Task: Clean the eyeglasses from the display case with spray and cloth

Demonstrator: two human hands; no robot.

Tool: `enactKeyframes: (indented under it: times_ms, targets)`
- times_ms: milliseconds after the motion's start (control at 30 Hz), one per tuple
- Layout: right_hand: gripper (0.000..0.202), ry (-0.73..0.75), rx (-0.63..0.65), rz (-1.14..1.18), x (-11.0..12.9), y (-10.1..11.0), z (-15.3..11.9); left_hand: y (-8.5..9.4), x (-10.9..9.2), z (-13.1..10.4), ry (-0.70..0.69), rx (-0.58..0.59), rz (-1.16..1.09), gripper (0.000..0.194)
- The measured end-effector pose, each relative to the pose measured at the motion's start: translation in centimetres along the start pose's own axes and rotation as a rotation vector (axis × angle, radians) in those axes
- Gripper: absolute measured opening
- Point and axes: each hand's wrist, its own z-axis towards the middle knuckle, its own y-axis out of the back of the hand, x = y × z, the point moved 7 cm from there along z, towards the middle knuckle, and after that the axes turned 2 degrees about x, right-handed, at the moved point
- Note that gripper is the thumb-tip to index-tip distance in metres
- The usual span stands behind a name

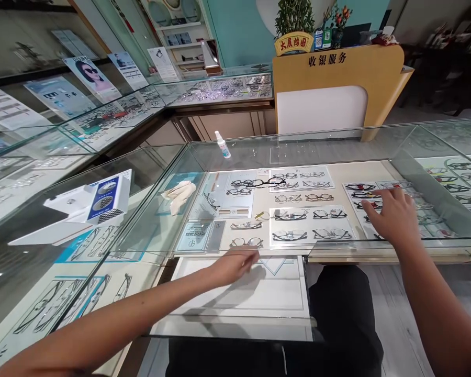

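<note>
My left hand (pixel 236 266) is over an open white drawer (pixel 243 293), at the front edge of the glass display case; its fingers are curled, and anything in them is hidden. On the right, my right hand (pixel 394 214) is over the glass top with its thumb and fingers apart, holding nothing. Beneath the glass lie rows of eyeglasses (pixel 290 235). A black-framed pair of glasses (pixel 266 182) rests near the middle of the case. A small white spray bottle (pixel 222 145) stands on the glass beyond it.
An opened white and blue box (pixel 105 199) lies on the glass at left, with a crumpled cream cloth (pixel 178 195) to its right. Behind is a wooden counter (pixel 337 78) with plants. My legs (pixel 343 314) are under the case edge.
</note>
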Motion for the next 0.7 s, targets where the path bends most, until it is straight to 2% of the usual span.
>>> enactKeyframes:
  times_ms: [33,100,133,167,233,300,333,400,500,567,633,700]
  targets:
    - [0.065,-0.002,-0.006,0.003,0.0,0.0,0.0,-0.2,-2.0,-1.4,0.006,0.122,-0.145,0.015]
    - [0.065,0.0,-0.016,0.013,0.1,0.1,0.0,1.1,-6.0,-3.2,0.018,0.239,-0.309,0.023]
    - [0.065,0.004,-0.021,0.019,0.1,0.1,-0.1,2.7,-7.9,-3.4,-0.011,0.216,-0.31,0.024]
    - [0.065,0.01,-0.024,0.025,0.2,0.2,-0.1,4.8,-9.6,-3.0,-0.057,0.135,-0.254,0.026]
    - [0.066,0.016,-0.03,0.037,0.3,0.3,-0.1,9.8,-11.4,-0.8,-0.08,-0.115,-0.032,0.031]
    - [0.065,0.014,-0.027,0.043,0.3,0.3,-0.1,14.3,-11.0,2.5,0.024,-0.343,0.226,0.034]
    - [0.066,0.01,-0.022,0.042,0.3,0.3,-0.1,15.8,-10.4,4.5,0.078,-0.396,0.339,0.032]
    - [0.066,0.002,-0.009,0.038,0.2,0.3,-0.1,17.6,-8.6,8.5,0.17,-0.408,0.511,0.024]
    - [0.068,0.008,0.015,0.036,0.3,0.3,-0.1,18.4,-6.3,13.0,0.213,-0.394,0.584,0.015]
    - [0.069,0.013,0.026,0.037,0.3,0.3,-0.1,18.2,-5.7,14.5,0.206,-0.385,0.581,0.017]
    - [0.07,0.014,0.025,0.038,0.3,0.3,-0.1,18.1,-5.8,14.6,0.188,-0.376,0.57,0.024]
    - [0.07,0.013,0.013,0.04,0.2,0.3,-0.2,18.2,-6.3,13.4,0.171,-0.37,0.551,0.026]
